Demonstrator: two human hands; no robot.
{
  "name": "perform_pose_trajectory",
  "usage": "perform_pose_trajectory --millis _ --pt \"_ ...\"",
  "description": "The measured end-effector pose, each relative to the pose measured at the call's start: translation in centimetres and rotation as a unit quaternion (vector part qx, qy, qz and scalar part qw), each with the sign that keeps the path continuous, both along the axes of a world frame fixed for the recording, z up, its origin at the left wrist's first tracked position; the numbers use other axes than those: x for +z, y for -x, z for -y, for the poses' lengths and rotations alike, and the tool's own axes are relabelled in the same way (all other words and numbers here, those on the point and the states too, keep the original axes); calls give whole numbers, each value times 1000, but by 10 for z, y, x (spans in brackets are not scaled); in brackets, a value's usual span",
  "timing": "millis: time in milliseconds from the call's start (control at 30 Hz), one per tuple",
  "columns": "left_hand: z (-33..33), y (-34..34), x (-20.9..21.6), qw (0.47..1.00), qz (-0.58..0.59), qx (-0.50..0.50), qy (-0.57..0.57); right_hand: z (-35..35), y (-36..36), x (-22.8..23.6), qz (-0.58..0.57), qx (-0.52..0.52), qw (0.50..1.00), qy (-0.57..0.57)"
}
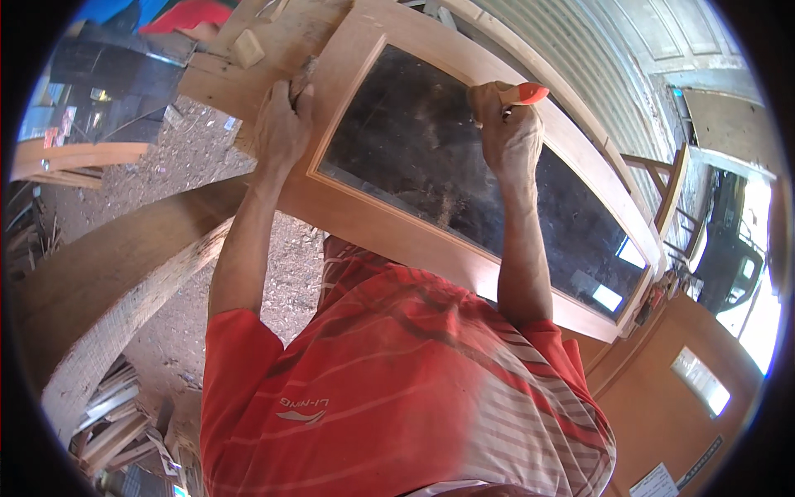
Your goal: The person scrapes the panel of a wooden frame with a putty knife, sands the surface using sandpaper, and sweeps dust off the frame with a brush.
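A wooden door or window frame (pixel 389 211) with a dark glass pane (pixel 414 137) lies across the bench in front of me. My left hand (pixel 283 124) is at the frame's left end, its fingers curled. Close against those fingers is a small dark brown piece (pixel 305 73), whose kind I cannot make out. Over the pane, towards its far edge, my right hand (pixel 509 128) is closed round a tool with an orange-tipped handle (pixel 528 94). The working end of that tool is hidden by my fist.
A thick curved timber (pixel 124 273) runs past my left side. On the bench's far left sits a small wood block (pixel 248 49). Offcuts (pixel 116 431) are piled at lower left. At right stands a brown wooden panel (pixel 662 373); corrugated metal (pixel 571 50) rises behind the frame.
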State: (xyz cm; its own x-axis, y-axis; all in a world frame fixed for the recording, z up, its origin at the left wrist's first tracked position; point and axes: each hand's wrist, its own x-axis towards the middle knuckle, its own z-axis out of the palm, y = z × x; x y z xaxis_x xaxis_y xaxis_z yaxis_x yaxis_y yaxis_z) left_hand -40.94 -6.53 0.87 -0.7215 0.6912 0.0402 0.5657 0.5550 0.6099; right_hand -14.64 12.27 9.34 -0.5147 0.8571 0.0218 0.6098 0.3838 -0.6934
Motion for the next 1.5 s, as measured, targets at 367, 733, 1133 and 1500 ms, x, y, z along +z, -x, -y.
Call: perform_pose_trajectory --millis 367,733,1133,1500 --pt "0 -10 6 999 35 33 13 19 105 -45 -19 243 941 -233" --pt "7 -7 13 998 6 34 -52 90 85 -32 -24 348 930 -115" --pt "7 -22 -5 993 9 51 -106 84 53 -42 -82 365 919 -121" --pt "12 -14 5 995 40 57 -68 10 36 -44 -47 279 955 -87"
